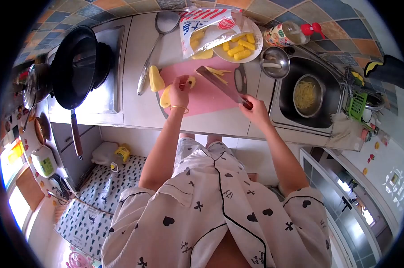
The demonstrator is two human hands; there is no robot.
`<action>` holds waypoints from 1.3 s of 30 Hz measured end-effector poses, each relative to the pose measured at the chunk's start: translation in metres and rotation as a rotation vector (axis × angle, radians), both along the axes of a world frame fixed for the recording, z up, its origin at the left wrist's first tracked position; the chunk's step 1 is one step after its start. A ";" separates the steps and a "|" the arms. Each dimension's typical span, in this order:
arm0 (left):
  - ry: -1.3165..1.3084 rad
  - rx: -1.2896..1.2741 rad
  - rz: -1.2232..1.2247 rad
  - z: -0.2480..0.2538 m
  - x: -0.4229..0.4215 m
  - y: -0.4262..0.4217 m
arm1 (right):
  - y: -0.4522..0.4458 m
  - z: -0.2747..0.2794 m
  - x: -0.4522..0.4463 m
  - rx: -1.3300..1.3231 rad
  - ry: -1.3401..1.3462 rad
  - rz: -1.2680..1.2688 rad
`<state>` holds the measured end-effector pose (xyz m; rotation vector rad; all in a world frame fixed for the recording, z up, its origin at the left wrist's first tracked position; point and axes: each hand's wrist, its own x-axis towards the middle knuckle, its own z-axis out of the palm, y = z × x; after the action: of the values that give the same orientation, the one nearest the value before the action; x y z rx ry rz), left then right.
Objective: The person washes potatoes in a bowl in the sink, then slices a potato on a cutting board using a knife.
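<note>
My right hand (255, 111) grips the handle of a kitchen knife (220, 85), its broad blade slanting up and left over the pink cutting board (213, 100). My left hand (180, 91) is closed at the fingertips on a peeled potato piece (192, 82), which the fingers partly cover. Cut potato strips (220, 71) lie beside and under the blade. A larger peeled potato (156, 79) rests at the board's left edge, and another potato piece (165, 97) lies just below my left hand.
A wok (77, 67) sits on the stove at left, and a spatula (150, 56) lies nearby. Behind the board are a snack bag (206, 33), a plate of yellow sticks (257, 42), a bottle (286, 34) and a steel bowl (274, 62). A bowl of potato strips (308, 96) stands in the sink.
</note>
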<state>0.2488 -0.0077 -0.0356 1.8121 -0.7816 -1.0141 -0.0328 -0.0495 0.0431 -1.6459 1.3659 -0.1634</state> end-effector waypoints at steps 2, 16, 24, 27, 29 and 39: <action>0.021 0.024 -0.083 0.010 -0.005 0.003 | 0.012 -0.007 -0.004 0.000 -0.054 -0.048; -0.304 -0.048 -0.080 0.015 -0.033 0.040 | 0.047 0.015 -0.008 -0.087 0.158 0.001; -0.358 -0.068 -0.216 0.014 -0.057 0.048 | 0.040 0.007 -0.004 -0.182 0.235 0.081; -0.370 -0.122 -0.229 0.014 -0.056 0.040 | 0.039 0.006 -0.003 -0.151 0.230 0.084; -0.364 -0.123 -0.243 0.014 -0.054 0.041 | 0.040 0.004 -0.002 -0.104 0.239 0.093; -0.624 -0.236 -0.432 0.014 -0.059 0.042 | 0.042 0.015 0.005 -0.096 0.168 0.075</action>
<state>0.1899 0.0338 -0.0213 1.7966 -1.6537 -0.5604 -0.0281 -0.0079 0.0579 -1.8226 1.4378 -0.0476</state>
